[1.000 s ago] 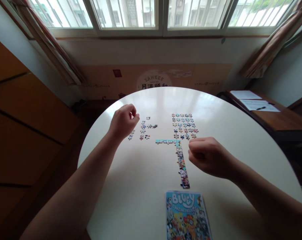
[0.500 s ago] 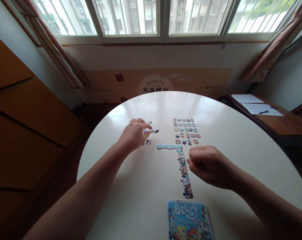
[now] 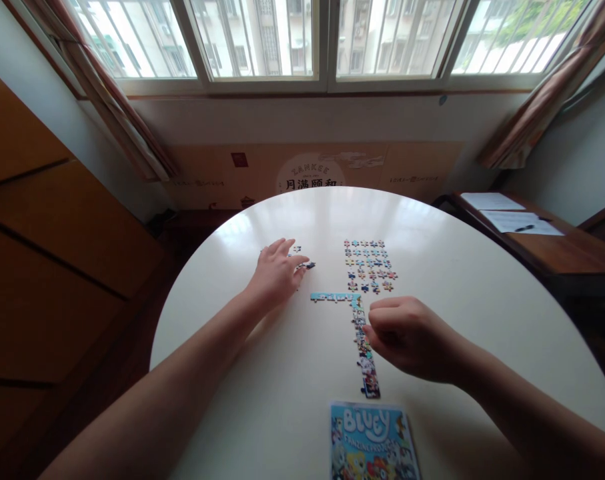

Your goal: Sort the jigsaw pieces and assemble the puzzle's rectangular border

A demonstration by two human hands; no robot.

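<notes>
My left hand [image 3: 277,270] is over a small group of loose puzzle pieces [image 3: 309,265] on the left, its fingers spread and partly covering them. My right hand [image 3: 397,333] is closed beside the vertical part of a joined puzzle strip [image 3: 366,363]; what it holds, if anything, is hidden. At its top the strip turns left into a light blue row [image 3: 332,297]. Beyond my right hand lie several loose pieces in rows [image 3: 366,263].
A blue Bluey picture box [image 3: 372,440] lies at the near edge of the round white table [image 3: 242,413]. On the right, a brown side table [image 3: 577,253] holds papers [image 3: 522,222] and a pen. Windows and curtains are behind.
My left hand has shifted slightly right over the loose pieces, with its fingers more spread. My right hand is a little closer to the strip and still closed. The view has moved slightly.
</notes>
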